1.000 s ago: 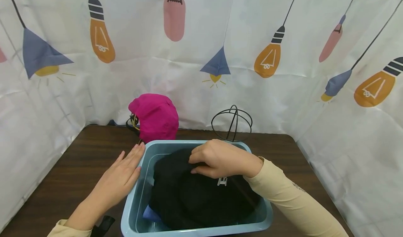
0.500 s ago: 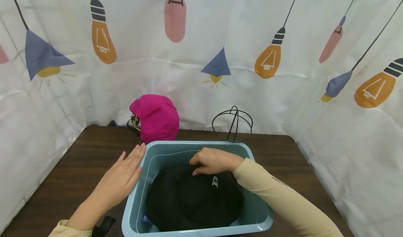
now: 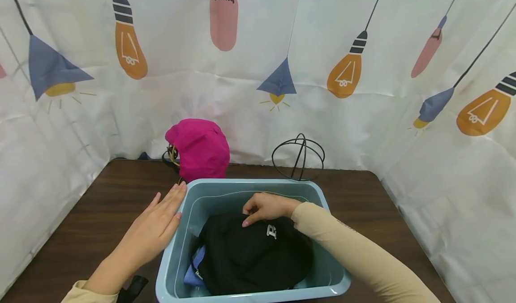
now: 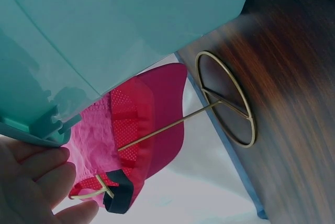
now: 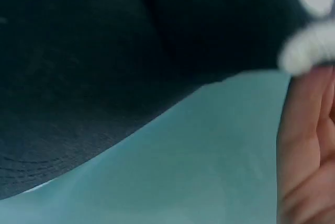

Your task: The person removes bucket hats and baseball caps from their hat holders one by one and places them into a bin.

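Observation:
My right hand [image 3: 269, 208] pinches the top of a black hat [image 3: 258, 258] with thumb and fingers. The hat hangs low inside a light blue plastic tub [image 3: 252, 296], and a white letter patch [image 3: 271, 232] shows on it. In the right wrist view the black fabric [image 5: 104, 51] fills the upper left, with the fingers [image 5: 301, 150] at the right edge. A blue piece of fabric [image 3: 194, 267] lies partly under the hat. My left hand [image 3: 151, 229] rests with straight fingers against the tub's left rim; the left wrist view shows the fingertips touching that rim.
Behind the tub, a pink cap [image 3: 201, 148] sits on a gold stand [image 4: 230, 103]. A bare black wire hat stand [image 3: 299, 157] stands at the back right. The dark wooden table [image 3: 354, 204] meets a white printed curtain [image 3: 250, 115] behind.
The right hand has moved slightly down with the black hat, which has drawn together and shifted in the tub. The blue fabric shows more than half a second ago. The left hand stays put.

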A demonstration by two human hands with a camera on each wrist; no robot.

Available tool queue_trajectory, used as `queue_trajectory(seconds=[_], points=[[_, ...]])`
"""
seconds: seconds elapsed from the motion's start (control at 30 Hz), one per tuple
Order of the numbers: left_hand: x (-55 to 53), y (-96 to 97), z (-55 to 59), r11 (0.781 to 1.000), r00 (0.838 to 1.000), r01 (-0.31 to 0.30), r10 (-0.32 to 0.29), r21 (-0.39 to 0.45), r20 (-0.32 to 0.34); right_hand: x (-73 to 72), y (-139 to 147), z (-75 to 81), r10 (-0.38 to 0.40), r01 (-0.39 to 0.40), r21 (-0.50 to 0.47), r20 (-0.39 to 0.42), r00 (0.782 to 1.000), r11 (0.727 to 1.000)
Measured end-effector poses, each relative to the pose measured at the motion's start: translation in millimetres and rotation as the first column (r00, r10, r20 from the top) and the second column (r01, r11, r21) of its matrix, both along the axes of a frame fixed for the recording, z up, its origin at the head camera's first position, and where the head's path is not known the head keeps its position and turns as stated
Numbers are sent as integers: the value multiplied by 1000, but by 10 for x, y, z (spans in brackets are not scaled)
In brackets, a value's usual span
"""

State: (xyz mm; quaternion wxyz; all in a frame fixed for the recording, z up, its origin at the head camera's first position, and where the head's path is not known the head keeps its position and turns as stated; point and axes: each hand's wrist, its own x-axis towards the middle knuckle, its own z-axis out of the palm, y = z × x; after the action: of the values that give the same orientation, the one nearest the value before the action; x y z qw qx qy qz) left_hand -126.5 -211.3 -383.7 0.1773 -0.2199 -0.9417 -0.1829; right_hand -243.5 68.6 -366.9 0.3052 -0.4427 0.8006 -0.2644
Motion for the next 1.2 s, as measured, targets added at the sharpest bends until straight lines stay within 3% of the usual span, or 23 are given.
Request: queue_trajectory(seconds=[0.2, 1.2], points=[[9, 10, -1, 1000, 1000, -9, 9, 0, 1, 70, -44, -26, -9, 14, 33, -135, 991, 999], [24, 4, -33, 1000, 1000, -11, 11, 11, -6, 75, -35, 14, 5, 1, 35, -159, 987, 999]])
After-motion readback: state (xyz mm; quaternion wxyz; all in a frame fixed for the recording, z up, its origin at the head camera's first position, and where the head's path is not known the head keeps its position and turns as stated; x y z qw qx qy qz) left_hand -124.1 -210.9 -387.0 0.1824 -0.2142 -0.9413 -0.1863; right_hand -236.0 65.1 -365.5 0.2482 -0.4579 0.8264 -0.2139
